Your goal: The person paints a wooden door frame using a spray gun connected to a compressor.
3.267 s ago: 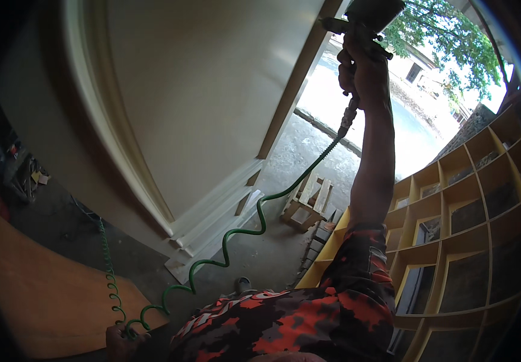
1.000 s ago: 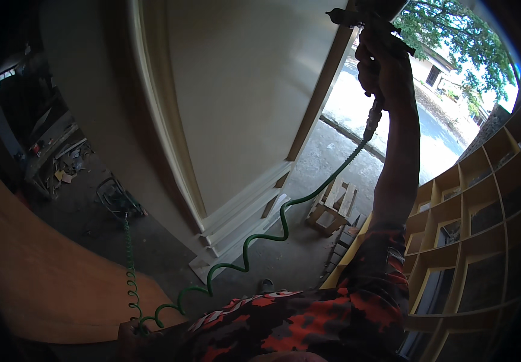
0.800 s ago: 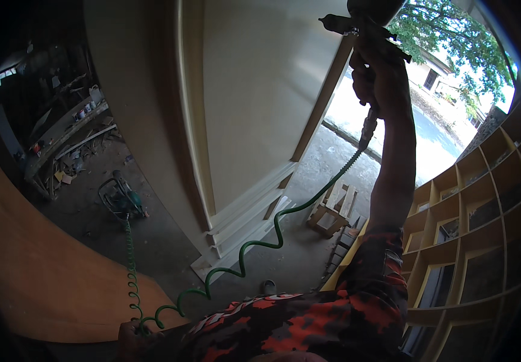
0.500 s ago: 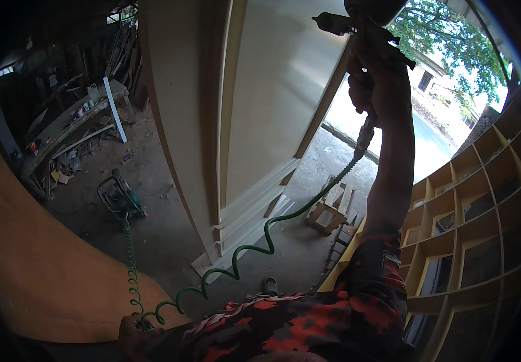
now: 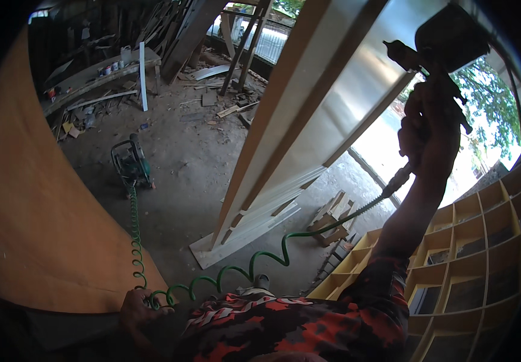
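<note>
High at the right, my right hand (image 5: 424,123) is wrapped round the handle of a dark spray gun (image 5: 401,55) with a cup (image 5: 450,39) on top. Its nozzle points left, toward a tall pale wooden panel piece (image 5: 317,111) with upright edge strips; the gun appears apart from it. From the gun's handle a green coiled air hose (image 5: 285,252) runs down across my front. My left hand (image 5: 136,309), low at the left, is closed on the coils of this hose. Whether the gun is spraying cannot be made out.
A green machine (image 5: 132,166) on the floor joins the hose. A large orange-brown board (image 5: 61,211) curves along the left, and a shelf unit of square compartments (image 5: 465,241) stands at the right. A small wooden stool (image 5: 333,217) and a cluttered bench (image 5: 91,81) are farther off.
In the picture, my right hand and the spray gun have shifted right and slightly down. The panel piece also appears farther right and more tilted, with more floor showing behind it. Both grips are unchanged.
</note>
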### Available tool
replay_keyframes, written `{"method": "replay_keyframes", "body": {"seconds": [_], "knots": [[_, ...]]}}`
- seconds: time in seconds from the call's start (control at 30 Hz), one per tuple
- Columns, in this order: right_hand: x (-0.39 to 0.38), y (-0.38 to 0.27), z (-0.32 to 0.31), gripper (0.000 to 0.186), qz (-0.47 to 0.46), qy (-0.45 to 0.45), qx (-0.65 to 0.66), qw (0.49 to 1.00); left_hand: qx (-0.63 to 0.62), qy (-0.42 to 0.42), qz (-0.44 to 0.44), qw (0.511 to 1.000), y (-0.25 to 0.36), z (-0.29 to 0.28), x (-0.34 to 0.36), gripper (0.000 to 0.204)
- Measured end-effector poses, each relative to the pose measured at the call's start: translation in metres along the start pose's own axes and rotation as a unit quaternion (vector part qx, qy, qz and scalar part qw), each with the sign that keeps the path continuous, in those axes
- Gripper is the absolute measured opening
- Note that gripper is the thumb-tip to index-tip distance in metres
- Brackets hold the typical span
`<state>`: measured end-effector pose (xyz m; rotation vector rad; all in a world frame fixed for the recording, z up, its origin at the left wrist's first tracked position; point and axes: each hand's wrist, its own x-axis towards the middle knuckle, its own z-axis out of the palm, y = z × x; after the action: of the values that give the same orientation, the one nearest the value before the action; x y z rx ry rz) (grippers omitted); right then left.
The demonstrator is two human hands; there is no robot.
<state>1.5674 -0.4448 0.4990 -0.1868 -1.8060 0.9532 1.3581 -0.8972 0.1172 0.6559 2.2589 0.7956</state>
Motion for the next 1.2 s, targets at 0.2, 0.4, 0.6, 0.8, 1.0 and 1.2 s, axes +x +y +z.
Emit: {"method": "replay_keyframes", "body": {"seconds": [0.2, 0.4, 0.6, 0.8, 1.0, 1.2], "knots": [[-0.014, -0.005, 0.027, 0.032, 0.015, 0.009, 0.014, 1.000, -0.051, -0.031, -0.002, 0.998, -0.006, -0.004, -0.005, 0.041], [-0.025, -0.012, 0.026, 0.031, 0.005, -0.062, 0.101, 0.993, -0.050, -0.034, 0.043, 0.997, -0.019, -0.005, -0.001, 0.039], [-0.041, -0.025, 0.024, 0.032, -0.006, -0.176, 0.177, 0.968, -0.044, -0.060, 0.047, 0.996, -0.033, -0.001, 0.011, 0.042], [-0.046, -0.036, 0.038, 0.029, -0.025, -0.084, 0.095, 0.992, -0.020, -0.076, 0.044, 0.996, -0.008, -0.010, 0.009, 0.038], [-0.025, -0.024, 0.030, 0.029, -0.009, -0.040, 0.040, 0.998, -0.121, -0.075, 0.045, 0.989, 0.008, 0.002, 0.002, 0.027], [-0.006, 0.000, -0.008, 0.023, 0.037, -0.027, 0.034, 0.998, -0.077, -0.071, 0.021, 0.994, 0.042, 0.007, -0.003, 0.020]]}}
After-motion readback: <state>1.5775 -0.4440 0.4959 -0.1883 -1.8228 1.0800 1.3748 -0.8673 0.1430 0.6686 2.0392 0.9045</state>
